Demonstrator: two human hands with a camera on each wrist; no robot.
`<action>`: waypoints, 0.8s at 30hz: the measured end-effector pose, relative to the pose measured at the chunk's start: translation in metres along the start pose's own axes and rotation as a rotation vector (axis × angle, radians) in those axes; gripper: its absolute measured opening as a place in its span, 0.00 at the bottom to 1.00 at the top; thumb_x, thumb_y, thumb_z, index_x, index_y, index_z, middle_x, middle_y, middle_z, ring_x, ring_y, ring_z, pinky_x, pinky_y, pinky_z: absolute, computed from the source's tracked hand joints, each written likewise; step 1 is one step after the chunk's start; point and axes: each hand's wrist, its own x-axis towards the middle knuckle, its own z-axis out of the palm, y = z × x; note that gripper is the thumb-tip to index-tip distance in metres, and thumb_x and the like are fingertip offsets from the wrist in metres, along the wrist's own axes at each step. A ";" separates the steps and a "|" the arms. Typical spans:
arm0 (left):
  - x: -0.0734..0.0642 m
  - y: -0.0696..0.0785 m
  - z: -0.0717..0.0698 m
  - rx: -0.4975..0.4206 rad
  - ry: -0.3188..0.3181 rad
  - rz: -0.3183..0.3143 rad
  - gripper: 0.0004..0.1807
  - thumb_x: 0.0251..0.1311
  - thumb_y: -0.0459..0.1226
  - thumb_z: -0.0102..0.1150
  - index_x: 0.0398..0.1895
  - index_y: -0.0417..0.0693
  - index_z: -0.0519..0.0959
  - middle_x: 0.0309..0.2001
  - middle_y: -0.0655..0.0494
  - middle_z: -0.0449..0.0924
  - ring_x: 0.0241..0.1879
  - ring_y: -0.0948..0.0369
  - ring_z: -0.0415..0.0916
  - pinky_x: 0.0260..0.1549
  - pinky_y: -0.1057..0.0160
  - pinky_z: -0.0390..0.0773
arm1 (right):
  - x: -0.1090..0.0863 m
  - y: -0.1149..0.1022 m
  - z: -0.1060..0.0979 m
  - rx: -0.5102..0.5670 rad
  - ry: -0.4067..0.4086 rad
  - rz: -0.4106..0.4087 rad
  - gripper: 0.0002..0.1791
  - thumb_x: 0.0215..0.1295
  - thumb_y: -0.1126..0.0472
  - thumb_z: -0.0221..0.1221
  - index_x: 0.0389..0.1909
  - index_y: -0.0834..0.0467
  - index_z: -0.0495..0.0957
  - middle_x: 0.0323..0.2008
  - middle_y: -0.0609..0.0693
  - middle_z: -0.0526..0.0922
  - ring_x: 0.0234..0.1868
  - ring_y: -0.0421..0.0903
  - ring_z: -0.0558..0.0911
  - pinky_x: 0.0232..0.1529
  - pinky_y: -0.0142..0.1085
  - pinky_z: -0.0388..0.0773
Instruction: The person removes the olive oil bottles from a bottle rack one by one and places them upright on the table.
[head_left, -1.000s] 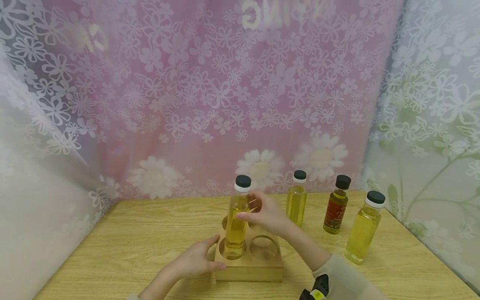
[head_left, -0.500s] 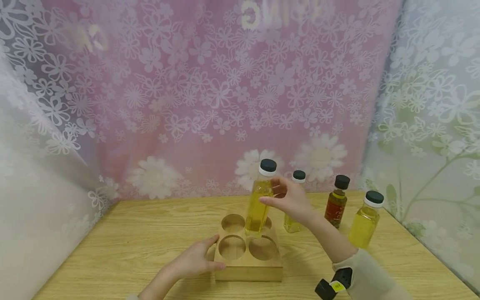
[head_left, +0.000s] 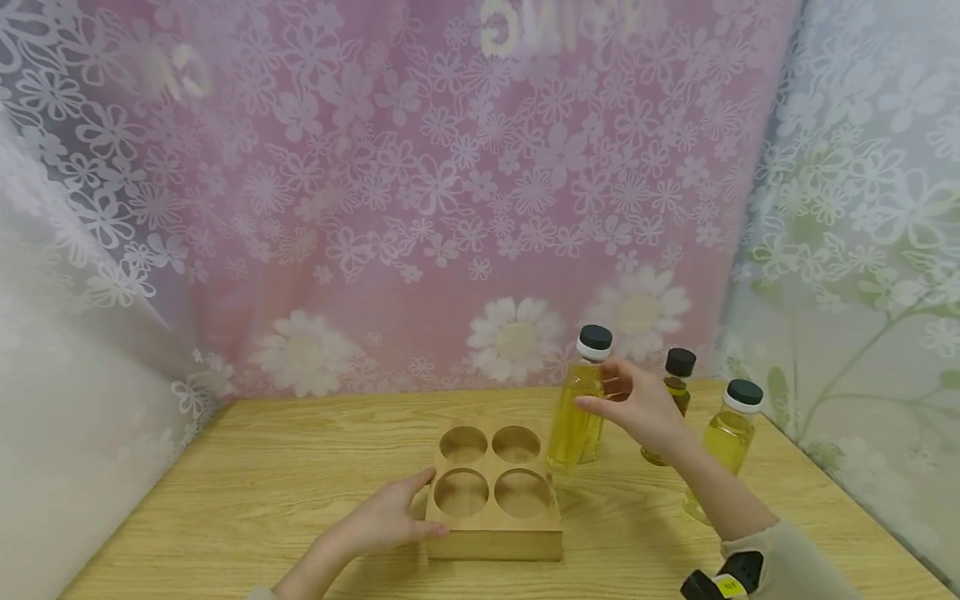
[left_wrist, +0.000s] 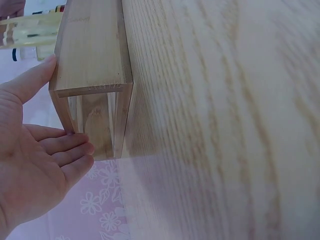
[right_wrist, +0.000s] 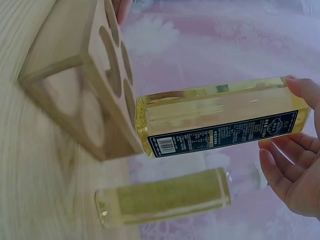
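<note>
My right hand (head_left: 637, 408) grips an oil bottle (head_left: 572, 408) with yellow oil, a white collar and a dark cap, holding it by its upper body. The bottle is tilted just right of a wooden bottle rack (head_left: 495, 544), its base off the table; a dark printed label (right_wrist: 225, 135) shows in the right wrist view. My left hand (head_left: 382, 518) touches the rack's left side, thumb at the front corner. In the left wrist view its fingers (left_wrist: 67, 155) lie nearly straight against the rack's open side. Several round holes pierce the rack's top.
Another yellow oil bottle (right_wrist: 172, 197) stands behind the held one, mostly hidden in the head view. Farther right are a darker bottle with a black cap (head_left: 680, 362) and a yellow oil bottle (head_left: 727, 437), partly behind my right forearm. Floral curtains (head_left: 375, 208) surround the wooden table (head_left: 300, 450).
My right hand has lifted the oil bottle out of the rack's front-left hole and carried it right, past the rack's edge. The left hand has stayed at the rack.
</note>
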 end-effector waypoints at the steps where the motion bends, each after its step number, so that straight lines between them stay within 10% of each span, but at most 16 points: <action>1: 0.000 0.000 0.000 0.000 0.000 0.002 0.50 0.50 0.52 0.66 0.67 0.29 0.55 0.66 0.36 0.58 0.64 0.41 0.56 0.58 0.40 0.60 | -0.001 0.003 -0.002 -0.008 0.004 0.003 0.36 0.55 0.48 0.65 0.58 0.65 0.67 0.51 0.61 0.74 0.48 0.57 0.75 0.44 0.47 0.77; 24: 0.001 -0.003 0.001 -0.001 0.000 0.008 0.51 0.50 0.53 0.66 0.67 0.29 0.55 0.66 0.36 0.57 0.64 0.40 0.55 0.59 0.40 0.59 | -0.029 0.053 -0.002 -0.079 -0.008 0.097 0.32 0.54 0.47 0.66 0.53 0.65 0.71 0.47 0.59 0.76 0.45 0.57 0.78 0.40 0.43 0.79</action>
